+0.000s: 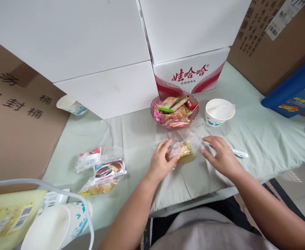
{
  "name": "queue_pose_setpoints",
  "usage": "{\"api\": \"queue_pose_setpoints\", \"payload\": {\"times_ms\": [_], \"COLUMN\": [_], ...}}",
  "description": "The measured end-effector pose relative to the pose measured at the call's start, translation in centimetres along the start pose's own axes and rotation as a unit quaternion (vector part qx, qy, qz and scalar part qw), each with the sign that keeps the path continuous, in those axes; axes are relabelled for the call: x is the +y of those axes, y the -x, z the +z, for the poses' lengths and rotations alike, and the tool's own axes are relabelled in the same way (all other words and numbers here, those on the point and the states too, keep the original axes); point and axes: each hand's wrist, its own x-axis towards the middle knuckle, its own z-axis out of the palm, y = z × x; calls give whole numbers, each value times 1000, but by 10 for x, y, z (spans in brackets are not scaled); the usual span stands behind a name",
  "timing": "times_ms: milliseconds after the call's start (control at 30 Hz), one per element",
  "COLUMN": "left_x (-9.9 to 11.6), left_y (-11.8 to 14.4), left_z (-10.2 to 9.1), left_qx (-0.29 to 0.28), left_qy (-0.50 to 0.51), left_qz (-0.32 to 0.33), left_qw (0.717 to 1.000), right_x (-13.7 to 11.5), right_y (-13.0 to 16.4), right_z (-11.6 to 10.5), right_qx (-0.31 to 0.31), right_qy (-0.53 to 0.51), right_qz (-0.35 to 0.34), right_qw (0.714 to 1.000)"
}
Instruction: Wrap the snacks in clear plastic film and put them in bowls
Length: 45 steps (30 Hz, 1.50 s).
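Fingers of left hand (161, 163) pinch the clear crinkled plastic snack packet (183, 149), which lies on the pale green tablecloth (142, 139); right hand (220, 156) fingers rest loosely curled on its other end. Risk: slippery film slips, spilling the golden contents.

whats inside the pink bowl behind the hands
The pink bowl holds a heap of wrapped snacks: a green-edged packet on top, a red one at the right, pink wrappers below. Whatever lies under that top layer is covered.
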Motion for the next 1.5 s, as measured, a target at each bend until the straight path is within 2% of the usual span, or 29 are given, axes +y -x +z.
{"api": "queue_pose_setpoints", "payload": {"times_ms": [100, 167, 233, 333, 433, 467, 533, 600, 633, 667, 700, 800, 867, 967, 1033, 1133, 1200, 1300, 1367, 1433, 1500], "left_x": [-1, 1, 4, 6, 2, -1, -5, -5, -4, -2, 1, 8, 9, 3, -2, -4, -2, 5, 11, 18, 22], "left_y": [-2, -4, -4, -4, -5, -6, -7, -7, -6, -4, -2, 1, 0, -2, -2, 0, 1, 0, -1, -1, 0], "left_z": [-3, -6, -8, -10, -12, -14, -19, -24, -26, -26, -26, -17, -6, 5, 7, 4, 3, 1, -2, -10, -23], "left_qx": [-35, -67, -65, 30, 162, 204, 293, 373, 391, 382, 344, 142, 29, -72, -93, -71, -59, -56, -54, -75, -142], "left_qy": [36, 69, 117, 203, 284, 302, 295, 229, 188, 150, 115, 5, -70, -125, -134, -143, -156, -174, -166, -129, -37], "left_qz": [-9, -18, -32, -71, -109, -117, -119, -75, -34, 15, 64, 157, 174, 174, 155, 119, 117, 145, 162, 173, 172], "left_qw": [999, 995, 990, 976, 939, 924, 902, 896, 901, 912, 930, 977, 982, 974, 974, 980, 979, 972, 971, 974, 974], "right_x": [-19, -24, -22, -15, -7, -6, -4, -4, -4, -5, -7, -11, -10, -7, -6, -9, -13, -18, -20, -20, -20], "right_y": [-10, -10, -6, 1, 7, 8, 11, 14, 16, 17, 18, 14, 8, -4, -11, -15, -15, -13, -11, -9, -6], "right_z": [18, 25, 25, 16, 1, -3, -9, -12, -12, -12, -11, -6, -1, 4, 7, 8, 8, 7, 5, 4, 2], "right_qx": [-74, -124, -132, -53, 31, 35, 1, -46, -58, -61, -55, -21, -6, -16, -50, -107, -137, -176, -197, -208, -212], "right_qy": [-74, -95, -101, -94, -65, -48, -9, 29, 41, 47, 44, 11, -8, -4, 10, 21, 23, 32, 35, 33, 31], "right_qz": [-13, -1, 7, 13, 12, 4, -20, -43, -51, -58, -60, -56, -41, 10, 49, 76, 49, -22, -42, -48, -47], "right_qw": [994, 988, 986, 994, 997, 998, 1000, 998, 996, 995, 996, 998, 999, 1000, 998, 991, 989, 984, 979, 976, 976]}}
